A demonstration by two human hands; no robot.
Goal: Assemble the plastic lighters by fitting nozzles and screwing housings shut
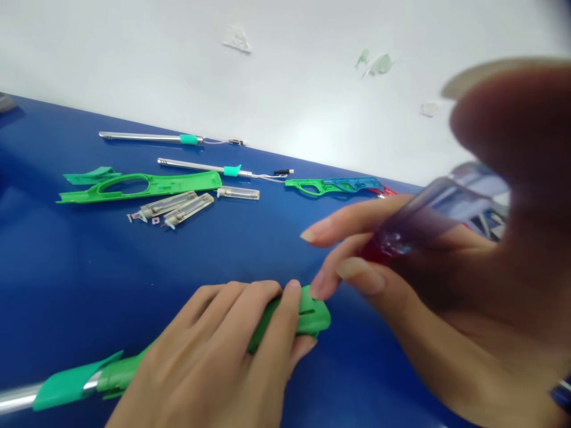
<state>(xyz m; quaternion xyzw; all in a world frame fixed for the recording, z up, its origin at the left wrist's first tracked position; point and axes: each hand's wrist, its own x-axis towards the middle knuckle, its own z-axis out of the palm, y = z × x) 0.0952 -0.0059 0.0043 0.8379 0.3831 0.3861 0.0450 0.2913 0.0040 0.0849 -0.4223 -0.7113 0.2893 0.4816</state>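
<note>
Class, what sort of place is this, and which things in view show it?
Probably a small assembly or repair workbench: on the blue tabletop lie metal tubes trailing thin wires, an open green plastic casing and loose clear cartridges.

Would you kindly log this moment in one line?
left hand: grips green lighter; right hand: holds translucent red-ended object; blue tabletop: clear fuel tanks, metal tubes
</note>
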